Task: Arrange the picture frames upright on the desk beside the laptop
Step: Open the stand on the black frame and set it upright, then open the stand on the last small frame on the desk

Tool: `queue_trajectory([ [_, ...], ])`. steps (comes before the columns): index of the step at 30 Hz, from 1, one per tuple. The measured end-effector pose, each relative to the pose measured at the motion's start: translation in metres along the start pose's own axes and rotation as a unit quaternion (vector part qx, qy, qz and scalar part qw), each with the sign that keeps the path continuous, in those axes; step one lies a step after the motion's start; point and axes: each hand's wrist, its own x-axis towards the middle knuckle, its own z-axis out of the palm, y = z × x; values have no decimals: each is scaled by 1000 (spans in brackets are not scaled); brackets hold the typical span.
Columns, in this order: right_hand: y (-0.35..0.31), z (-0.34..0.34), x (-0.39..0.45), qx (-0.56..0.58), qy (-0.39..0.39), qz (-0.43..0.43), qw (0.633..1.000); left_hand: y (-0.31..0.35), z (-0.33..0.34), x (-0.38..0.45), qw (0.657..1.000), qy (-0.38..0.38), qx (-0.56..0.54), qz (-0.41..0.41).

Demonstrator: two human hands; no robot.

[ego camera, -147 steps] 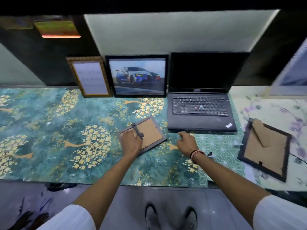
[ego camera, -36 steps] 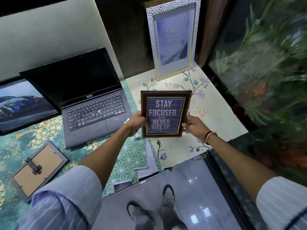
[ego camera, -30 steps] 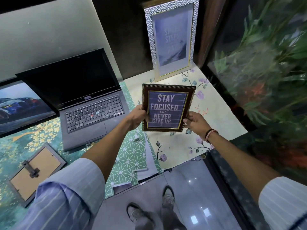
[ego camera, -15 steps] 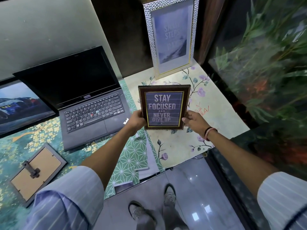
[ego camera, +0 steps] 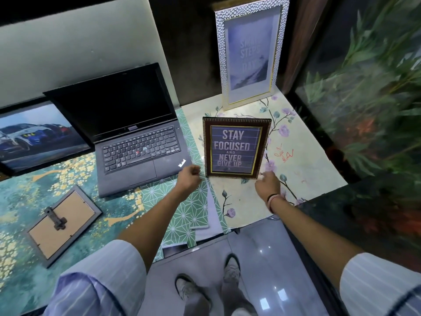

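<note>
A dark brown frame reading "Stay focused and never give up" stands upright on the desk, right of the open black laptop. My left hand hovers just off its lower left corner, fingers curled, holding nothing. My right hand is by the lower right corner, fingers loosely apart, off the frame. A tall silver frame stands behind it against the wall. A car picture frame stands left of the laptop. A grey frame lies face down at front left.
The desk is covered with floral and patterned sheets, with its front edge near my feet. A glass panel with green plants closes off the right side. A pale board leans behind the laptop.
The brown frame was held in both hands above the desk; now it stands on the desk and both hands have let go and drawn back slightly.
</note>
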Motion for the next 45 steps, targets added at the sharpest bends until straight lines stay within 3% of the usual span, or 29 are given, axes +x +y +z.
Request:
queue_trajectory([
  [2, -8, 14, -23, 9, 9, 19, 1000, -3, -8, -12, 1000, 3, -19, -5],
  [4, -20, 40, -43, 25, -28, 39, 999, -10, -22, -23, 999, 19, -38, -3],
  [9, -58, 117, -74, -7, -188, -13, 982, -48, -80, -57, 996, 81, -34, 6],
  [13, -110, 187, -128, 45, -284, -37, 957, -110, -162, -90, 986, 154, -54, -23],
  [18, -144, 279, -176, -17, -293, -91, 952, -193, -262, -128, 934, 322, -81, -129],
  [22, -161, 361, -196, -70, -295, -141, 942, -255, -328, -156, 898, 383, -64, -208],
  [24, -185, 370, -228, -77, -282, -141, 946, -273, -347, -166, 902, 374, -45, -210],
  [29, -200, 395, -253, -76, -256, -112, 957, -287, -353, -167, 932, 273, -147, -189],
  [38, -219, 381, -265, 33, -238, -99, 966, -280, -376, -153, 901, 213, -325, -193],
  [43, -236, 363, -265, 39, -241, -118, 963, -280, -391, -148, 940, 209, -166, -214],
  [45, -239, 360, -268, 17, -247, -146, 958, -273, -391, -138, 957, 163, -143, -191],
])
